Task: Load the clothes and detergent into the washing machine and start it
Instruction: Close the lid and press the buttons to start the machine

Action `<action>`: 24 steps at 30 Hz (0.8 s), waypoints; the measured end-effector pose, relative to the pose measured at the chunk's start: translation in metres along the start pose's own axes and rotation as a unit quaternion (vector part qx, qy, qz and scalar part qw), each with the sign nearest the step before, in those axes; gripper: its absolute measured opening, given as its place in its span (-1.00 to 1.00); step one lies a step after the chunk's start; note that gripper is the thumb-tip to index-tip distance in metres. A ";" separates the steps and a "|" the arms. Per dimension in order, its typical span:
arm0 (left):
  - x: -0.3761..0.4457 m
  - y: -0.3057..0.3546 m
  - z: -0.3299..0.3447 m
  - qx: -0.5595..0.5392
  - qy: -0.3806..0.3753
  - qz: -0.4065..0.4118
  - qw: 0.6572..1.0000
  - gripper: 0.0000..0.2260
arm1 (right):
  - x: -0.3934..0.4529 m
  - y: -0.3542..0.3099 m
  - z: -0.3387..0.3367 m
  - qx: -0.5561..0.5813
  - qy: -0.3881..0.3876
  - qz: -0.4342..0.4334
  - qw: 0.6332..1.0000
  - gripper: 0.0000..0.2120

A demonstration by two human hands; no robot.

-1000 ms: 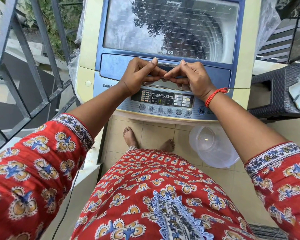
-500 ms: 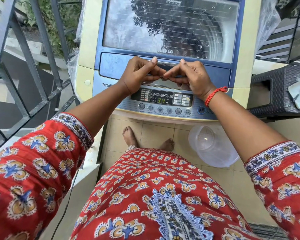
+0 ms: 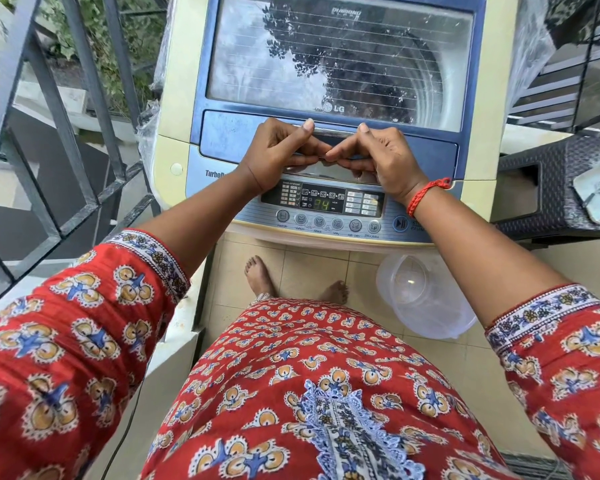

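Washing machine [image 3: 174,109] under both curled hands

The washing machine [image 3: 329,109] lid reads "LG"; its front panel [image 3: 326,216] shows "Turbo", a green "34", and button labels "WASH", "RINSE", "SPIN".

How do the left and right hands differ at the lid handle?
The left hand has a bare wrist; the right hand wears a red thread bracelet. The left comes in from the handle's left end, the right from its right end. Both curl fingers under the lid handle, thumbs on top.
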State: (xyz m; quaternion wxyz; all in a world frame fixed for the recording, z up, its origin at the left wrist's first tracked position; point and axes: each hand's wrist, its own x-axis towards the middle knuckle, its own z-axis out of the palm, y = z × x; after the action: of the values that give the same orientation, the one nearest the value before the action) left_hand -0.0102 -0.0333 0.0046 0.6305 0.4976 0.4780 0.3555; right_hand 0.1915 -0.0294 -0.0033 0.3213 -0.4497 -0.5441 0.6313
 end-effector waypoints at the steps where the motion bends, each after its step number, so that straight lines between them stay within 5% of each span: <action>1: 0.000 0.000 0.000 0.004 0.003 0.001 1.000 -0.62 | 0.000 0.000 0.000 0.002 -0.001 -0.001 1.000 -0.54; 24: 0.003 -0.002 0.003 -0.002 0.047 -0.012 0.999 -0.54 | 0.002 0.006 0.004 0.034 0.025 0.003 0.999 -0.54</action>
State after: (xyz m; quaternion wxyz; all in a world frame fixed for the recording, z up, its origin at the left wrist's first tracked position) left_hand -0.0063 -0.0319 0.0016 0.6126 0.4729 0.5124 0.3722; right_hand 0.1879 -0.0302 -0.0094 0.3486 -0.4554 -0.5126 0.6390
